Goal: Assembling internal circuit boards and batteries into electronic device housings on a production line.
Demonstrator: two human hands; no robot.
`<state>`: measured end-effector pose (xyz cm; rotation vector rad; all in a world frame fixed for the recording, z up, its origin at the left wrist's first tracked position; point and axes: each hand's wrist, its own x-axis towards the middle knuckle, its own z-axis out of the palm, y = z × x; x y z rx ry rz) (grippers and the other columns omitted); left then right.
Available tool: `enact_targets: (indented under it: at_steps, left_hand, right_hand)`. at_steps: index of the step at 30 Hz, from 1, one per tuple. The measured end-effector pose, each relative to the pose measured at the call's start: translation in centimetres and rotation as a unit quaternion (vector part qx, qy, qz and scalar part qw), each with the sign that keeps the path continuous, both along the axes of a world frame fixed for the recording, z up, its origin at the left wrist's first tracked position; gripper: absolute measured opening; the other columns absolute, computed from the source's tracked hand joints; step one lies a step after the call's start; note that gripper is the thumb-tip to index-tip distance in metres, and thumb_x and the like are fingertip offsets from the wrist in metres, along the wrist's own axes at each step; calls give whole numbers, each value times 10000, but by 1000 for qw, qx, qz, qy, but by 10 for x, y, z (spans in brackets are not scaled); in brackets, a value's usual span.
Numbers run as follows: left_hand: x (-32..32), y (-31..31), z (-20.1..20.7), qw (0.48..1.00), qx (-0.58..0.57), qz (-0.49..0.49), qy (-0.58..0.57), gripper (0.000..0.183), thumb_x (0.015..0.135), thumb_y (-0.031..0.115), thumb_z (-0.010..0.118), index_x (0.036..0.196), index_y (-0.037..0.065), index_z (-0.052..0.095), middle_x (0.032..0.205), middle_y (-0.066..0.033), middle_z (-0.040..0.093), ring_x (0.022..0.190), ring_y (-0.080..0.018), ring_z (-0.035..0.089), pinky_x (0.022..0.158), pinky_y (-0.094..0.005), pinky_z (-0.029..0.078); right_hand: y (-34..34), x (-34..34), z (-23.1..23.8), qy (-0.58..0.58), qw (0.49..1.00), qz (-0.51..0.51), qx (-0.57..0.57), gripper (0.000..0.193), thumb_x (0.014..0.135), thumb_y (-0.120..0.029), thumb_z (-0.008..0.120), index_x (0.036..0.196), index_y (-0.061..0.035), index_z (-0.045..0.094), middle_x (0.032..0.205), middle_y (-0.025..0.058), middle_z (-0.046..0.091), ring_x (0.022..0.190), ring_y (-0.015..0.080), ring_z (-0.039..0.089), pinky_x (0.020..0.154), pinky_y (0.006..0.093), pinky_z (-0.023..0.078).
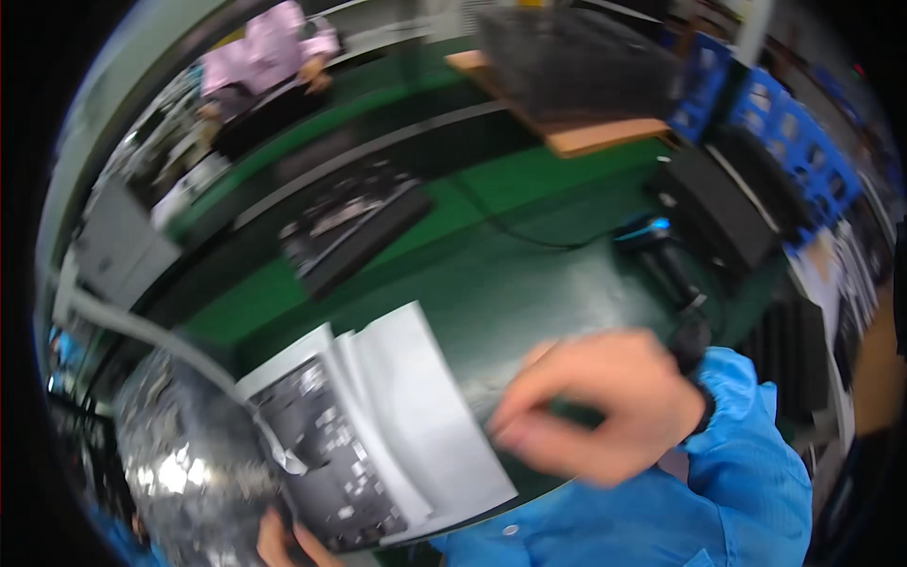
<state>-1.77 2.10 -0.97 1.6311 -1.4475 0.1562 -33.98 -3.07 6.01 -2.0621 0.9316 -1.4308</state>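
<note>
My right hand [605, 406] is raised over the near edge of the green table, smeared by motion. Its thumb and forefinger curve round to meet in a pinch; whatever lies between the tips, if anything, I cannot make out. At the lower left, only a few fingers of my left hand [288, 545] show, held apart beside a shiny clear plastic bag [194, 463]. Next to them lies a dark panel with small pale pieces [326, 454]. White sheets [425, 425] lie along its right side.
A black handheld scanner [666, 265] with a blue light stands at the right, its cable crossing the table. Behind it are a black box [723, 208] and blue crates [794, 142]. A dark tray [359, 227] lies farther back. Across the table sits a person in pink [265, 52].
</note>
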Motion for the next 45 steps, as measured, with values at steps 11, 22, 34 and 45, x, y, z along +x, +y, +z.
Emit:
enact_targets:
  at_steps: [11,22,34,45]
  left_hand:
    - [24,19,-52,934,95,-306,-160,242,739,-80,707,959,11,664,890,-161,619,861,-392,570,816,-480,462]
    - [33,27,-56,985,99,-140,-4,644,688,-30,594,1330,2,618,1155,-206,526,1007,-336,559,926,-411,469]
    - [19,-8,-22,987,74,-124,68,269,940,19,571,1169,-76,675,1167,-234,687,1067,-329,656,983,-397,491]
    - [63,16,-68,906,149,-176,354,515,843,69,693,1325,-75,583,1402,-233,563,1292,-310,556,1078,-366,416]
  right_hand:
    - [84,-313,-66,263,764,-568,159,925,611,-129,873,1407,7,421,1306,234,536,1264,375,518,1072,415,419]
    - [90,-328,-43,284,724,-627,40,760,678,-88,844,1351,-30,496,1071,159,658,1025,335,642,912,415,496]
    - [81,-354,-57,340,790,-496,119,1171,554,21,832,1568,-109,259,1368,230,545,1278,343,541,1069,404,437]
    - [96,-432,-66,500,598,-615,115,840,838,113,522,1583,-166,252,1341,276,562,1163,383,603,931,427,494]
